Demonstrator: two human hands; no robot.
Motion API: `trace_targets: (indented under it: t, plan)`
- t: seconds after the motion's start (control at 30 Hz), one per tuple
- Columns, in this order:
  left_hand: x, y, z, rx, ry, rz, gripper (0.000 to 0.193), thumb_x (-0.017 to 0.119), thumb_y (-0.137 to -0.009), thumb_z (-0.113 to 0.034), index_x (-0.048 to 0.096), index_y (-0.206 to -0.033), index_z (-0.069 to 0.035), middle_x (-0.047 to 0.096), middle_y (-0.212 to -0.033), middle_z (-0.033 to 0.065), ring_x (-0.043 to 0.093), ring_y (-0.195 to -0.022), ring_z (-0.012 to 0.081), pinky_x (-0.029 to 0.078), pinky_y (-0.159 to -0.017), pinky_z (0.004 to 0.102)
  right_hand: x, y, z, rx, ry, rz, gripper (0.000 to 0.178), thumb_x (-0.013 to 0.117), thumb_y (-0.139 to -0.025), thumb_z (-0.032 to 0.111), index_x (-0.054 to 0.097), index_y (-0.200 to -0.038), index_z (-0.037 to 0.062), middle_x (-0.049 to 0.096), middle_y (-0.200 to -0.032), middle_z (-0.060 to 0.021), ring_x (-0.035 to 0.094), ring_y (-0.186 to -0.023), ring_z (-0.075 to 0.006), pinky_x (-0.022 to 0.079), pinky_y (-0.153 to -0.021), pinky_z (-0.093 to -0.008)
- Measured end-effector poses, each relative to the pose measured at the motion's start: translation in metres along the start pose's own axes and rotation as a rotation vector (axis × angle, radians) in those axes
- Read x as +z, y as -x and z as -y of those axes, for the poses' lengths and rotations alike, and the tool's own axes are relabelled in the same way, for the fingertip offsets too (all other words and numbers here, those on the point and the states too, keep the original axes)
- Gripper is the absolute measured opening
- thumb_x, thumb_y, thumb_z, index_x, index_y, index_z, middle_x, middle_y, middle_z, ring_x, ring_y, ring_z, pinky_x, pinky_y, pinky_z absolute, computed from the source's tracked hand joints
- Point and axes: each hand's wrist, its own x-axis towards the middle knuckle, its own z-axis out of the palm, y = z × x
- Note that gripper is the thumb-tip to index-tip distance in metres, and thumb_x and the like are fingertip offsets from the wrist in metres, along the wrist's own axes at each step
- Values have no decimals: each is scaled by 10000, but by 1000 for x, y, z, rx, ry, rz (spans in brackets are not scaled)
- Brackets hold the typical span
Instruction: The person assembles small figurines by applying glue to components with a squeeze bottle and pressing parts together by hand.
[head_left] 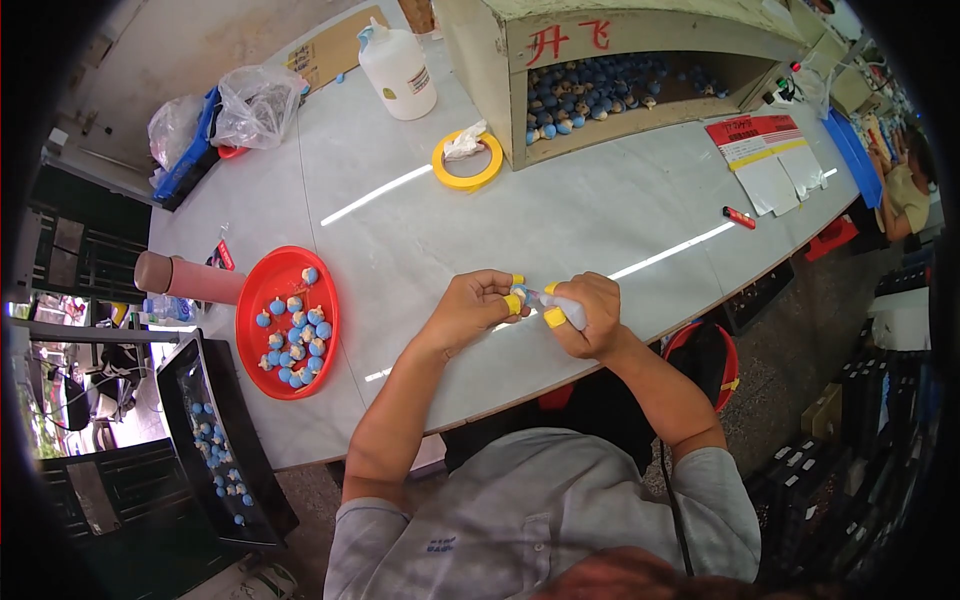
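Over the grey table my left hand [478,305] pinches a small blue-and-cream figure piece [521,294], mostly covered by the fingers. My right hand [592,312] is wrapped round a small whitish squeeze bottle [570,312]. Its narrow tip points left and meets or nearly meets the piece; which of the two I cannot tell. Yellow coverings wrap some fingertips of both hands. Left of my arms, a red round tray [330,345] carries several similar blue-and-cream pieces [297,320].
A black bin [265,490] with more pieces stands at the left edge, by a pink bottle [190,277]. Farther back are a yellow tape roll [440,165], a white bottle [400,75] and a box-like shelf [480,70] full of pieces. Another person [907,195] sits far right.
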Motion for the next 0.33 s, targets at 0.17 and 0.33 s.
trace_targets:
  t: [0.17, 0.33]
  plan:
    - [0, 0, 0, -5, 19, 4, 360, 647, -873, -27, 531, -1179, 123, 633, -1054, 167, 677, -938, 216, 557, -791, 259, 0, 1, -1, -14, 6, 3, 161, 648, -700, 55, 587, -837, -3, 605, -636, -105, 507, -450, -224, 388, -450, -327]
    - [-1, -1, 1, 0, 15, -10, 369, 649, -873, -26, 526, -1188, 119, 629, -1071, 163, 677, -947, 226, 559, -805, 262, -2, 1, 1, -10, 12, 22, 156, 653, -716, 72, 590, -841, 3, 609, -647, -108, 517, -459, -234, 393, -454, -329]
